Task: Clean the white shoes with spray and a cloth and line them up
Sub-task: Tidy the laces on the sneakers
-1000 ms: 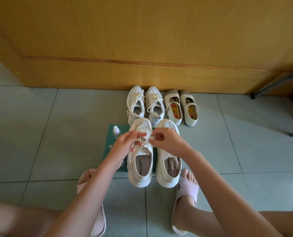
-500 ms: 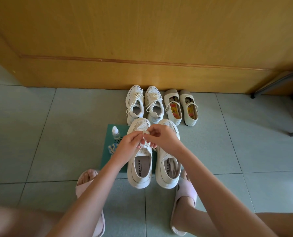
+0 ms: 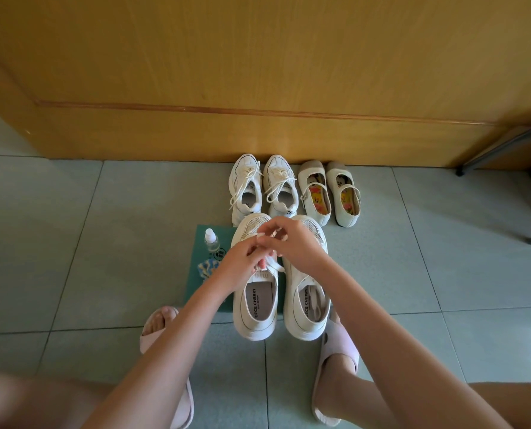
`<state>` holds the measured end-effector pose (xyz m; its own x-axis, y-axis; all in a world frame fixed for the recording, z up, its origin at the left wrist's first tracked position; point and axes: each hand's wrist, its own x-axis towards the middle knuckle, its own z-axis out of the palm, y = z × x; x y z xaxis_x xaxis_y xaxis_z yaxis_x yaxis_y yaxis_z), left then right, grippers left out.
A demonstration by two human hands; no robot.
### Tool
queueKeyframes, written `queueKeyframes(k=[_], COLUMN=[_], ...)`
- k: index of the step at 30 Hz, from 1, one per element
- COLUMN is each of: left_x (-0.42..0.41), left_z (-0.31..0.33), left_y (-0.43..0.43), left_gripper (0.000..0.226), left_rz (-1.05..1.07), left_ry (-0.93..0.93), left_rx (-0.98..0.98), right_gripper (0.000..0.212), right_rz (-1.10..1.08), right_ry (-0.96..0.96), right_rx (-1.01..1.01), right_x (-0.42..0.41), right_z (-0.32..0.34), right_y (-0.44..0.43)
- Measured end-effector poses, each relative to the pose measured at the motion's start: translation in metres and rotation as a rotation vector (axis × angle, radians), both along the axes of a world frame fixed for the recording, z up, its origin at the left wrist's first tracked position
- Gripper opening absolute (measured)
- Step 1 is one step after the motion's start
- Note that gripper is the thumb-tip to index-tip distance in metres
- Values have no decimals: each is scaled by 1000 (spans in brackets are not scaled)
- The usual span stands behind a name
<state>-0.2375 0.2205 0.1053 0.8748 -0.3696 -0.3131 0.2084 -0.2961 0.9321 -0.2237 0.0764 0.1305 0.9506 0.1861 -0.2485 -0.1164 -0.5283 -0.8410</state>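
Note:
Two white slip-on sneakers stand side by side on the floor in front of me, the left sneaker [image 3: 254,308] and the right sneaker [image 3: 309,308]. My left hand [image 3: 239,264] and my right hand [image 3: 292,246] meet over the left sneaker's laces, and both pinch a white lace [image 3: 262,237] between their fingertips. A small clear spray bottle [image 3: 211,240] stands on a green mat [image 3: 200,274] to the left of the sneakers. A patterned blue cloth [image 3: 207,267] lies below the bottle, partly hidden by my left hand.
A pair of white laced trainers [image 3: 262,190] and a pair of cream strap shoes [image 3: 329,193] stand in a row against the wooden door [image 3: 258,72]. My feet in pink slippers [image 3: 335,345] flank the sneakers. A metal chair leg [image 3: 502,147] stands at the right.
Both hands have drawn together and lifted slightly toward the toe of the left sneaker, pulling the lace up between them.

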Motion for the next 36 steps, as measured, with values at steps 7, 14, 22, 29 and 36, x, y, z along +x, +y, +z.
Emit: queueKeyframes(k=[7, 14, 22, 29, 36], left_x=[8, 6, 5, 4, 3], left_z=[2, 2, 1, 3, 1], left_y=[3, 11, 17, 9, 14], left_gripper=[30, 21, 15, 15, 10], left_rz=[-49, 68, 257, 349, 265], left_ry=[99, 200, 476, 459, 210], left_rx=[66, -74, -351, -236, -29], right_gripper=[7, 9, 15, 6, 16], right_rz=[159, 172, -37, -5, -116], right_ry=[-41, -37, 112, 116, 269], right_rx=[-160, -264, 41, 76, 156], right_x=[-2, 2, -18, -29, -24], right_z=[-2, -3, -17, -22, -32], right_y=[-13, -12, -6, -6, -3])
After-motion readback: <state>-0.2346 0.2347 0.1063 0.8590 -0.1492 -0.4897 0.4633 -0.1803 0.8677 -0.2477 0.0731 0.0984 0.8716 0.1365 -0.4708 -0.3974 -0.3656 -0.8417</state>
